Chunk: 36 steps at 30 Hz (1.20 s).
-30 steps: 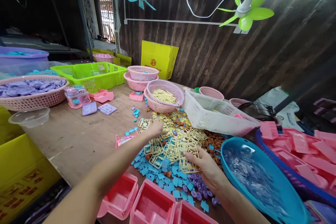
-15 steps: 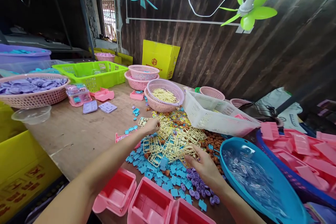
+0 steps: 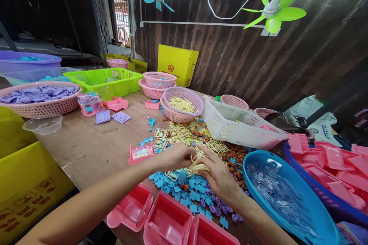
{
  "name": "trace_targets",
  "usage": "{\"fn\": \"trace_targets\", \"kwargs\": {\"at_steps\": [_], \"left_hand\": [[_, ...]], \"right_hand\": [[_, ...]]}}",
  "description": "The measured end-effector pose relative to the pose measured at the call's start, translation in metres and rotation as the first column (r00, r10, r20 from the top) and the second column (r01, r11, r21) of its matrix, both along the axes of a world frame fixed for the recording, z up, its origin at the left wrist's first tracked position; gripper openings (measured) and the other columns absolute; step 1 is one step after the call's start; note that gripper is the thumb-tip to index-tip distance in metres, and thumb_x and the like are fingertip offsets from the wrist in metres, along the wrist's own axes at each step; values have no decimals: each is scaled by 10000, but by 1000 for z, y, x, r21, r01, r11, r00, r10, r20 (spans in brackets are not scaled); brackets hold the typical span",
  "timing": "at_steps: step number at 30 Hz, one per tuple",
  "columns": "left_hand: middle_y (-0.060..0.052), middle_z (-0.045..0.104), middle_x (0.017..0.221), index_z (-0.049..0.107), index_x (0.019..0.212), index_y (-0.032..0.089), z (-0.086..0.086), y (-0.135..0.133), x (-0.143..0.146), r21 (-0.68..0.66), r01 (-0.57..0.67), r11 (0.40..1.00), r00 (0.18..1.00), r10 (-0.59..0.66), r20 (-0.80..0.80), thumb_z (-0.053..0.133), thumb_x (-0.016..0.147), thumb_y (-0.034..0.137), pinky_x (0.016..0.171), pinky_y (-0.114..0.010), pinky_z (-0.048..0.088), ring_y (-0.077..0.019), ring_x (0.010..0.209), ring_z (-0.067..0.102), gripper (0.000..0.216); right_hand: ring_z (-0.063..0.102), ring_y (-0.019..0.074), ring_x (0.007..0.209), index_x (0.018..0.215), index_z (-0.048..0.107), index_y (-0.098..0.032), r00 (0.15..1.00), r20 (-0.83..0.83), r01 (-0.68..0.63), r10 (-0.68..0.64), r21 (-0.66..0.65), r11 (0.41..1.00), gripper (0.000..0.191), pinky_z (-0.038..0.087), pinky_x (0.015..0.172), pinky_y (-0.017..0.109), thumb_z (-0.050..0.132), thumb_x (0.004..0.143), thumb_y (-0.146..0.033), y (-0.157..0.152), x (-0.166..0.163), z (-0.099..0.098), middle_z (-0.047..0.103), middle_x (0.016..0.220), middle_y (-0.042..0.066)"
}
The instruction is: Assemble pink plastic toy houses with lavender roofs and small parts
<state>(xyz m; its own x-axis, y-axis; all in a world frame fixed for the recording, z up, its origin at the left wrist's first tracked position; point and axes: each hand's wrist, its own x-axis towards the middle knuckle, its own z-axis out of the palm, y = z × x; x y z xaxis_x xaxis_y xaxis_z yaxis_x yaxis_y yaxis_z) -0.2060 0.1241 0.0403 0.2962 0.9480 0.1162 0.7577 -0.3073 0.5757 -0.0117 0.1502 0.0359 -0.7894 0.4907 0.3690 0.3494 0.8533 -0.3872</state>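
My left hand (image 3: 176,156) and my right hand (image 3: 217,174) meet over the middle of the wooden table (image 3: 86,149). Both are closed on a stack of cream plastic frames (image 3: 198,166) held edge-on between them. More cream frames (image 3: 211,146) lie spread just beyond, over a heap of brown bits (image 3: 234,155). Under my hands lie scattered blue square pieces (image 3: 178,189) and small purple discs (image 3: 214,208). A small pink box (image 3: 141,152) sits left of my left hand.
Pink trays (image 3: 168,220) line the near edge. A blue basin of clear parts (image 3: 284,195) is at right, a white basket (image 3: 238,124) behind it. Pink round baskets (image 3: 181,105), a green crate (image 3: 105,80) and a yellow box (image 3: 177,63) stand further back.
My left hand pulled back from the far frames to meet my right hand. The frames the right hand held flat are now gathered into a stack between both hands.
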Motion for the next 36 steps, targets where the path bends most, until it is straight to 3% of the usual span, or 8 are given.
{"fn": "trace_targets", "kwargs": {"at_steps": [5,9,12,15,19,23,30,36], "left_hand": [[69,462,526,587,716,153,-10,-35,12,-14,66,998,994,-64,91,464,716,34,463,-158,243,-55,485,395,171],[43,588,606,617,740,142,-17,-39,10,-86,120,989,966,-97,240,442,715,8,503,-143,332,-62,549,506,222],[26,669,703,641,872,147,-20,-19,4,-180,87,980,973,-44,227,478,739,22,566,-149,422,-81,642,599,245],[0,697,785,641,975,158,-26,22,-3,-196,-126,972,992,124,-25,517,774,76,651,-196,474,-122,745,639,250],[-74,642,1012,613,1008,135,-40,83,0,-127,-310,942,938,281,-204,514,862,186,823,-340,483,-184,951,599,184],[-87,554,1152,536,1129,152,-52,121,16,-113,-359,926,899,311,-309,536,868,326,841,-415,488,-202,996,566,313],[-88,554,1146,525,1146,152,-59,140,18,-82,-379,922,896,344,-280,536,869,323,818,-397,499,-199,979,572,326],[-86,659,980,635,988,120,-43,123,3,11,-378,926,922,377,-91,477,891,268,802,-338,475,-187,908,612,236]], "right_hand": [[598,200,905,998,548,-204,998,34,-58,59,-10,998,185,494,762,325,430,868,-147,-11,4,-6,616,1056,94],[606,203,940,1217,455,-205,996,76,-38,40,-25,999,406,497,773,320,465,823,-109,-16,12,-15,639,1064,82],[618,208,857,1088,544,-176,988,135,78,-71,-52,996,304,498,721,316,482,799,-104,-16,19,-16,665,958,81],[606,199,755,795,581,-189,975,160,162,-151,-61,985,101,482,673,304,491,823,-154,-16,25,-10,661,801,57],[609,208,838,872,598,-196,981,115,164,-155,-74,984,93,470,737,313,521,819,-190,-15,30,0,674,885,62],[606,200,811,877,601,-198,981,140,154,-135,-137,978,111,468,728,303,496,842,-205,-13,34,4,670,865,56],[600,177,734,854,573,-203,982,124,166,-141,-221,961,104,456,657,270,468,857,-201,-4,43,-2,653,804,29],[607,184,804,849,581,-198,991,-1,130,-132,-171,977,155,478,697,288,432,880,-227,10,39,-6,636,889,60]]}}
